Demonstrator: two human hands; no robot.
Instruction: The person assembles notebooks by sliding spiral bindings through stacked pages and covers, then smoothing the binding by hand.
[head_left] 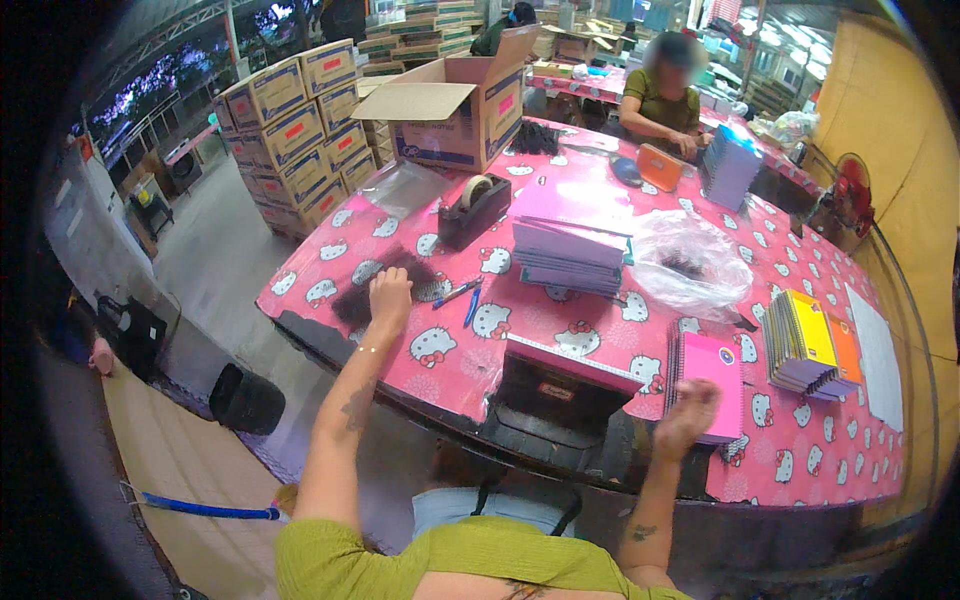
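My left hand (391, 297) reaches down onto a dark pile of thin black binding coils (352, 303) at the table's left side. Its fingers are bent together at the pile, and what the tips hold is hidden. Over a stack of pink spiral notebooks (712, 365), near the front edge, my right hand (688, 415) is raised with its fingers curled in. Whether anything small is between those fingers cannot be made out. Between my arms, a black box-like stand (560, 392) is at the table edge, with a pale strip along its top.
Beyond the stand lie a blue pen (457, 293), a tape dispenser (474, 212), a purple notebook stack (568, 245) and a clear plastic bag (690, 265). Yellow notebooks (803, 335) stand at right. An open carton (440, 135) is at the back. A person (660, 100) works across the table.
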